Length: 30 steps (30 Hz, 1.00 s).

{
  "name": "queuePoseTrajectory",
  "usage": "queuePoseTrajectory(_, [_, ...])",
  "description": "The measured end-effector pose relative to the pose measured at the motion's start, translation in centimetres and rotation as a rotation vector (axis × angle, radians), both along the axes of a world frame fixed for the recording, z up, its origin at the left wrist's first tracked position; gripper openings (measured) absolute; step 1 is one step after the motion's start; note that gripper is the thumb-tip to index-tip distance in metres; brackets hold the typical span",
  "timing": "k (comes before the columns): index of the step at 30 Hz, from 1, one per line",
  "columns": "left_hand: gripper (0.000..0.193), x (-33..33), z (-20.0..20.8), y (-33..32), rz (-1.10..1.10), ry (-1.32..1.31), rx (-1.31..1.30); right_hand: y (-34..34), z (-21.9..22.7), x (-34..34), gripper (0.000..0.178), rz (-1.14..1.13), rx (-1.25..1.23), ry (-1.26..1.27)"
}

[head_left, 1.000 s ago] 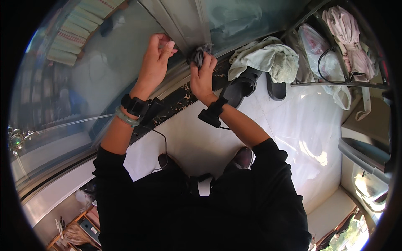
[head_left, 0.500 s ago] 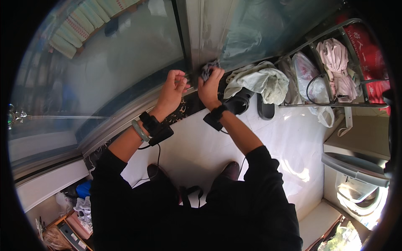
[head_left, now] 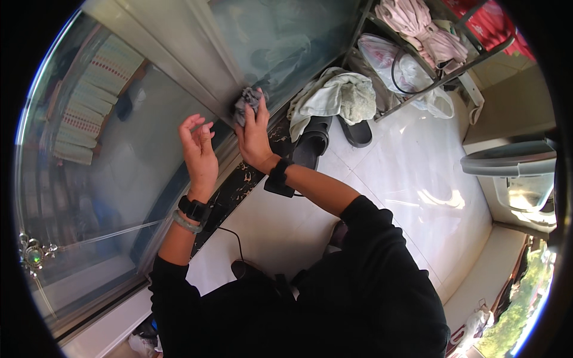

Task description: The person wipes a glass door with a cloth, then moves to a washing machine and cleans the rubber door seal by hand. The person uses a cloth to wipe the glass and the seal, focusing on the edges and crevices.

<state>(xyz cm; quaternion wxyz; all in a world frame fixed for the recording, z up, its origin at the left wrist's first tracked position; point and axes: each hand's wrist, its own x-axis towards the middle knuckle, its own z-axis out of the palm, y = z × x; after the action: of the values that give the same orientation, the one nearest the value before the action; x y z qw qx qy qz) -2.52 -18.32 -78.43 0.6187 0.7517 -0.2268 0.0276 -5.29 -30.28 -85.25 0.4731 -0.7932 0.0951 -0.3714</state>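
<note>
A crumpled dark grey cloth point(head_left: 246, 106) is bunched under the fingers of my right hand point(head_left: 256, 138), against the lower part of the metal door frame point(head_left: 185, 45). To its left my left hand point(head_left: 200, 156) hovers with bent, parted fingers and nothing in them, close to the sliding door's glass point(head_left: 134, 158). Beneath both hands runs a dark, gold-flecked stone sill point(head_left: 239, 182).
Black slippers point(head_left: 311, 145) and a pale rumpled cloth point(head_left: 334, 98) lie right of my right hand. Beyond them a metal rack point(head_left: 406, 98) holds a folded pink umbrella point(head_left: 421, 30) and plastic bags. A lidded bin-like container point(head_left: 510, 161) stands at the far right.
The view has turned, so the door frame now slants to the left. My right hand remains on the grey cloth at the frame; the left hand's fingers have spread from a loose curl.
</note>
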Motion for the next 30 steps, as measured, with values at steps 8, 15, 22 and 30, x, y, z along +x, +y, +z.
queuePoseTrajectory(8, [0.048, -0.4, -0.9, -2.0, 0.055, -0.041, 0.119, -2.6, -8.6, 1.3, 0.046, -0.186, 0.791, 0.198])
queuePoseTrajectory(15, [0.064, 0.7, 0.1, -3.8, 0.174, -0.210, 0.278, -6.8, -9.7, 1.7, 0.056, -0.090, 0.873, 0.346])
queuePoseTrajectory(22, [0.061, 1.6, 0.7, -3.8, 0.269, -0.269, 0.408, -10.2, -13.2, 2.2, 0.055, -0.319, 0.737, 0.482])
queuePoseTrajectory(30, [0.057, 1.9, 0.9, -3.3, 0.229, -0.324, 0.442, -12.1, -12.9, -1.4, 0.044, -0.689, 0.579, 0.498])
